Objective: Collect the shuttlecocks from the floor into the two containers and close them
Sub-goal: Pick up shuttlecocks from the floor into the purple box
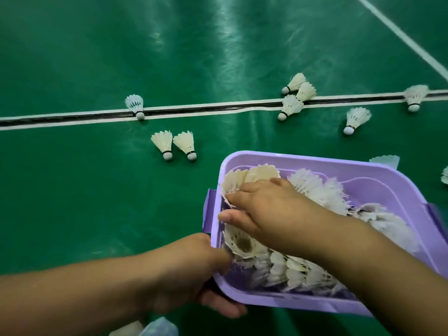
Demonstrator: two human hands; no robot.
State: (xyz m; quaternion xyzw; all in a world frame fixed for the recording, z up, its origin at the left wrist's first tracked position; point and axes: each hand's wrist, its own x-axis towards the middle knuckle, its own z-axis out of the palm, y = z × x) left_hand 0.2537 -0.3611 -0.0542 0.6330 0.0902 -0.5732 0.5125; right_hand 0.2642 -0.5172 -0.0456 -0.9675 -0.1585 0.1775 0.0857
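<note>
- Across the upper half of the frame, the green floor (pixel 72 57) holds loose shuttlecocks: a pair (pixel 173 144) left of centre, one (pixel 135 106) on the black line (pixel 218 109), a cluster (pixel 294 95) at upper right, more toward the right edge. Collection looks far from done.
- At lower right, the purple box (pixel 363 175) is held tilted and nearly full; a steeper tilt would likely spill shuttlecocks over its low rim.
- At lower left, the left hand (pixel 194 270) is closed around the box's near corner, thumb inside; one-corner support could let the box twist or slip.
- At centre, the right hand (pixel 264 209) presses down with fingers curled on feathers at the box's left end; hard pressing could crush them. Whether it actually pinches a shuttlecock, I cannot tell.
</note>
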